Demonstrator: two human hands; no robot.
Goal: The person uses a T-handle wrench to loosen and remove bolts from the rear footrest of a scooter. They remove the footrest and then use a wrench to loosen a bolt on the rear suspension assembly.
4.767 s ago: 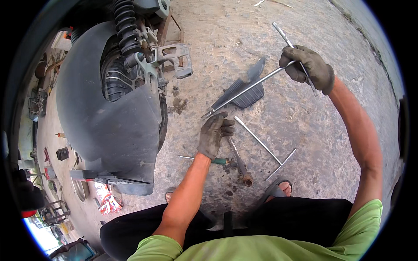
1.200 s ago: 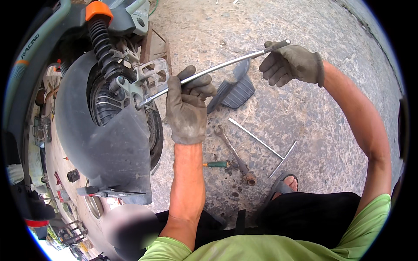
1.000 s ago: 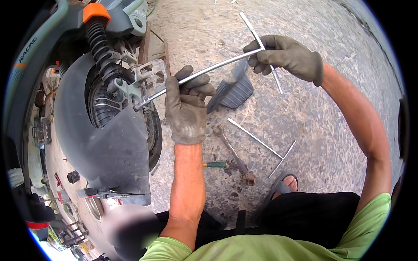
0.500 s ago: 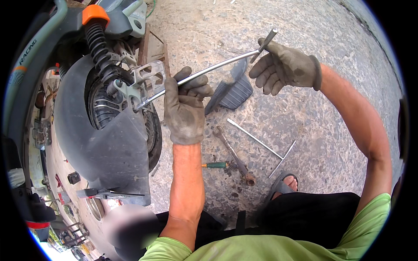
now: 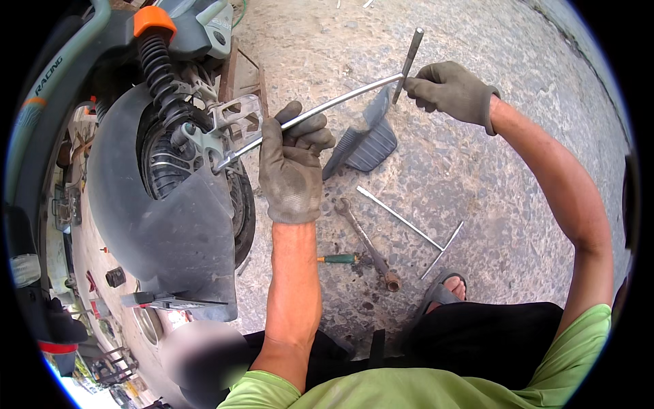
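A long T-handle wrench (image 5: 340,102) slants from the scooter's rear wheel area up to the right. Its lower end meets the grey bracket (image 5: 204,142) under the shock absorber. My gloved left hand (image 5: 294,167) is closed loosely around the shaft near that end, thumb and fingers on either side of it. At the far end, my gloved right hand (image 5: 449,95) has its fingers bunched and curled, the tips against the crossbar's lower half. The wheel (image 5: 170,167) is partly hidden behind a dark mudguard (image 5: 136,198).
A second T-handle wrench (image 5: 409,223), a rusty wrench (image 5: 364,235) and a green-handled screwdriver (image 5: 338,259) lie on the rough ground before me. Beyond my left hand rests a ribbed grey plastic part (image 5: 371,146). A black-spring shock absorber (image 5: 162,82) stands above the wheel.
The wrench's crossbar has turned to a steeper angle. My right hand has gone from spread fingers to bunched ones at the crossbar. My left hand has stayed nearly in place.
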